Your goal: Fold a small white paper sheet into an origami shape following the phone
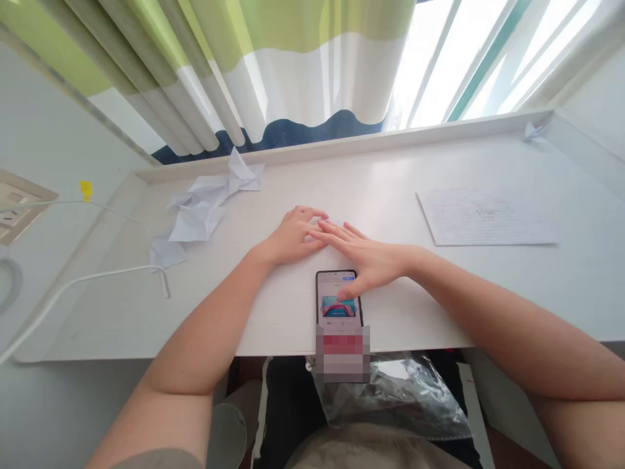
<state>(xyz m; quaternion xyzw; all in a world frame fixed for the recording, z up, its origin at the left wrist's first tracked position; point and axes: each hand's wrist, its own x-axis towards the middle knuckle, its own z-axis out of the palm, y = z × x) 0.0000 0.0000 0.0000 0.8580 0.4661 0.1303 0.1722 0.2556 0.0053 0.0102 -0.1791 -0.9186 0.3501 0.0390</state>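
My left hand (300,236) rests on the white table (273,312), its fingers loosely bent and a little apart. Crossing toward it, my right hand (368,259) lies with fingers stretched out, their tips meeting the left fingers. Whether anything thin and white lies under the fingertips I cannot tell. A smartphone (327,290) with a lit screen lies just below my hands at the table's front edge. My right thumb hovers over or touches its screen; which one is unclear. The phone's lower part is hidden by pixelation.
Several folded white papers (200,208) lie at the left. A paper sheet or booklet (488,218) is at the right, with a small folded paper (533,132) in the far corner. A white cable (92,279) reaches over the left side. Clear plastic (400,397) covers my lap.
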